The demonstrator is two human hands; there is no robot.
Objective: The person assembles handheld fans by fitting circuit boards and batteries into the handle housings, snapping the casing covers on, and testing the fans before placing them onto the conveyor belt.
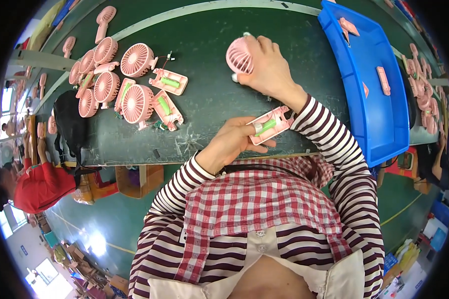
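At the desk (204,107), left of the tray (381,119), the right hand (270,69) grasps a fan head (239,56), the left hand (229,142) a handle shell (280,131).

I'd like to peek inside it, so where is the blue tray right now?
In the head view, the blue tray lies on the table, to the right of the person's right hand, with pink pieces in it.

Dark green, scuffed workbench (199,94), seen through my head camera.
On its left I can make out a cluster of round, pink plastic fan heads (137,60) with slotted grilles, beside open pink plastic handle shells (179,87) holding green cylinders; a black fabric bundle (71,117) lies near the front edge, and a long blue plastic tray (381,122) sits at right.
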